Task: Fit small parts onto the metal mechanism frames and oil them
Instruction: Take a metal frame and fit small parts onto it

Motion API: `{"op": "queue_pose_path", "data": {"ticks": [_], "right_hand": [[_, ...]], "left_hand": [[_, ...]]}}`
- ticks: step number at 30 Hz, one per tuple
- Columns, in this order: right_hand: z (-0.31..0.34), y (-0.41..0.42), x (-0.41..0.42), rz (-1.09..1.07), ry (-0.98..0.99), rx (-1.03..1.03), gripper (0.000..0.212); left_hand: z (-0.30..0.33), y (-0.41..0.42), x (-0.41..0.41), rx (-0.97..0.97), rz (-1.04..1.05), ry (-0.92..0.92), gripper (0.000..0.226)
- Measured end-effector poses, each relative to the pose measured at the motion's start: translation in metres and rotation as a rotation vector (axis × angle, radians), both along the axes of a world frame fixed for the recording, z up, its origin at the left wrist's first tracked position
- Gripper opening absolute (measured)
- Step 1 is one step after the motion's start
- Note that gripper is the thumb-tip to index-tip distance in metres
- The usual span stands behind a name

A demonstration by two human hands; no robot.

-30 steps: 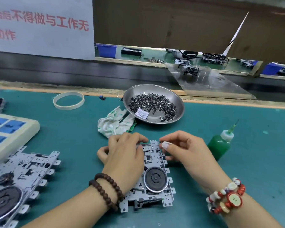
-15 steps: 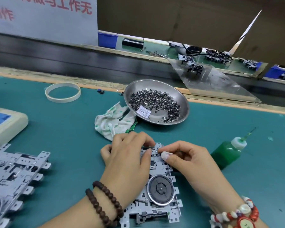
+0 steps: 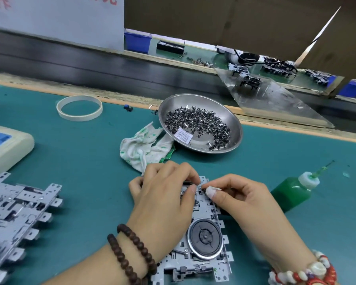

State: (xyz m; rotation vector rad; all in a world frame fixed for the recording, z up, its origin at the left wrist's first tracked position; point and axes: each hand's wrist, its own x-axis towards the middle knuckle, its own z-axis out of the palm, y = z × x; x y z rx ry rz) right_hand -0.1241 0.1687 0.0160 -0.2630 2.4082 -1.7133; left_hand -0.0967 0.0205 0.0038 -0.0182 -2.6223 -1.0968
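Both hands have been drawn closer together at the far end of the metal frame (image 3: 201, 243) lying on the bench (image 3: 86, 161). Its long axis runs away from the person. The left hand (image 3: 164, 202) is curled over the frame's left edge; the right hand (image 3: 240, 200) pinches a small part there, too tiny to identify, directly at the fitting spot.

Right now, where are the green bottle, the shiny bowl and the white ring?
green plastic oil bottle (image 3: 290, 194), head view, on its body
shiny round metal bowl (image 3: 233, 124), head view, on its bare inner wall
white ring (image 3: 79, 117), head view, on its near rim
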Motion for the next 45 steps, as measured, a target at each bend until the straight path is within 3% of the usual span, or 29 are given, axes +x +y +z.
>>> {"op": "queue_pose_path", "data": {"ticks": [23, 30, 45], "right_hand": [[-0.003, -0.004, 0.002, -0.026, -0.023, -0.077, 0.013], [-0.004, -0.006, 0.007, -0.079, -0.012, -0.019, 0.014], [-0.006, -0.016, 0.009, -0.175, -0.093, -0.129, 0.019]], "left_hand": [[0.002, -0.003, -0.006, 0.046, -0.042, -0.080, 0.012], [0.003, -0.002, -0.006, 0.060, -0.034, -0.085, 0.014], [0.001, -0.003, -0.006, 0.062, -0.052, -0.085, 0.018]]}}
